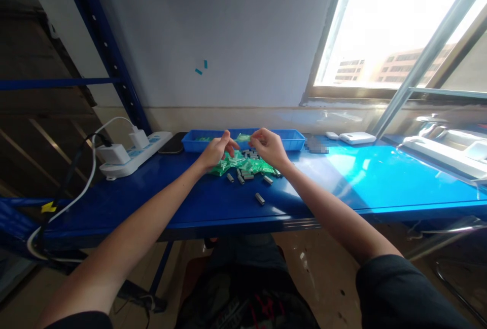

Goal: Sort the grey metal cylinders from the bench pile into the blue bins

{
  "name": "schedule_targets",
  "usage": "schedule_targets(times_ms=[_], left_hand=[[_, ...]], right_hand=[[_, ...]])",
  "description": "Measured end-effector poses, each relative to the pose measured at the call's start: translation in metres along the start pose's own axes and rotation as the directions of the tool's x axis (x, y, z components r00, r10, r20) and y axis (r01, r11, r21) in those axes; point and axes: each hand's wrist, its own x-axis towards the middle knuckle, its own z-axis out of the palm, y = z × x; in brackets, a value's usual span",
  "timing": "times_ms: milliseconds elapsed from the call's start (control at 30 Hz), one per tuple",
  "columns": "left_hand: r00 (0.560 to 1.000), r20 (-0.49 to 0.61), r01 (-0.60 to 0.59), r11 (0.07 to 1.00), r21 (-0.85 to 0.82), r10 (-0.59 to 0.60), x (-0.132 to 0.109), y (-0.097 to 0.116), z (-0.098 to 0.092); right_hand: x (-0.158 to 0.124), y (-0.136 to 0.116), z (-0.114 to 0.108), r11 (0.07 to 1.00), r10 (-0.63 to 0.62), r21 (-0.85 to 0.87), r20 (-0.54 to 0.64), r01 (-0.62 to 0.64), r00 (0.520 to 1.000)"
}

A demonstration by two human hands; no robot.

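My left hand (216, 150) and my right hand (268, 147) are raised over a blue table (342, 182), fingers pinched together. Between them they hold a small green plastic bag (244, 138), just in front of a shallow blue tray (292, 141). Under the hands lies a heap of green bags (236, 162) with several small grey metal blocks (247, 173) among them. One grey block (259, 198) lies apart, nearer the table's front edge.
A white power strip (131, 159) with plugged chargers and cables sits at the left. A dark pad (172, 144) lies beside the tray. White devices (356, 138) rest at the back right under the window. A blue rack upright (110, 60) stands at the left.
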Motion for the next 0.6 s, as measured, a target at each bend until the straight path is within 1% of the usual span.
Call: schedule_targets(times_ms=[100, 233, 267, 300, 333, 367, 400, 467, 533, 600], left_hand=[[0.998, -0.026, 0.056, 0.99, -0.128, -0.06, 0.002, -0.003, 0.004], [0.992, -0.02, 0.117, 0.981, -0.156, -0.121, 0.003, -0.007, 0.006], [0.994, -0.029, 0.103, 0.986, -0.128, -0.107, 0.003, -0.006, 0.006], [0.996, -0.059, 0.064, 0.995, -0.07, -0.068, 0.002, -0.006, 0.005], [0.994, -0.109, 0.005, 1.0, 0.018, -0.003, 0.002, -0.004, 0.004], [0.982, -0.17, -0.061, 0.99, 0.127, 0.082, 0.002, -0.001, 0.002], [0.956, -0.235, -0.121, 0.963, 0.242, 0.178, 0.002, 0.001, -0.002], [0.87, -0.341, -0.193, 0.883, 0.427, 0.356, 0.0, 0.008, -0.01], [0.769, -0.41, -0.219, 0.805, 0.551, 0.49, -0.002, 0.013, -0.019], [0.666, -0.436, -0.209, 0.712, 0.67, 0.606, -0.004, 0.018, -0.03]], right_hand=[[-0.004, 0.0, 0.005, 0.995, -0.078, -0.065, 0.027, 0.079, 0.997], [-0.007, -0.004, 0.007, 0.976, -0.158, -0.134, 0.112, 0.172, 0.981], [-0.007, -0.005, 0.006, 0.97, -0.166, -0.156, 0.137, 0.187, 0.977], [-0.006, -0.005, 0.006, 0.964, -0.169, -0.181, 0.157, 0.196, 0.973], [-0.006, -0.005, 0.005, 0.957, -0.165, -0.211, 0.168, 0.199, 0.972], [-0.005, -0.004, 0.005, 0.95, -0.156, -0.245, 0.171, 0.195, 0.973], [-0.004, -0.003, 0.004, 0.942, -0.146, -0.278, 0.165, 0.188, 0.975], [-0.001, 0.002, 0.003, 0.929, -0.126, -0.33, 0.147, 0.169, 0.981], [0.0, 0.006, 0.002, 0.919, -0.108, -0.363, 0.138, 0.152, 0.985], [0.001, 0.008, 0.001, 0.914, -0.096, -0.38, 0.144, 0.145, 0.985]])
